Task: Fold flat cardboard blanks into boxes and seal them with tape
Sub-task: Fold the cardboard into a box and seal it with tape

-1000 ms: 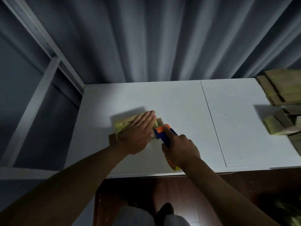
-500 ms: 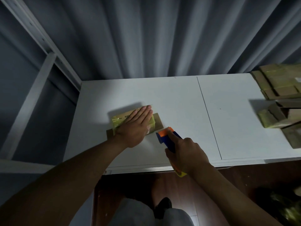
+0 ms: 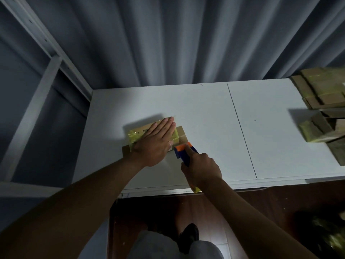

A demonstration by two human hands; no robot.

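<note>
Head view: my left hand (image 3: pixel 155 142) pressed flat on the box (image 3: pixel 136 134), partly taped yellow; my right hand (image 3: pixel 202 170) gripped the tape dispenser (image 3: pixel 183 152) beside it. Sealing unfinished.

Both forearms reach forward from the bottom corners. The left hand (image 3: pixel 155 141) lies flat, palm down, fingers straight and together, pointing up-right. The right hand (image 3: pixel 201 170) is curled in a grip, index finger extended forward.

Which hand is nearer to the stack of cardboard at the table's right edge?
Right. The right hand grips the tape dispenser mid-table; the left hand presses the taped box, farther from the stack.
</note>
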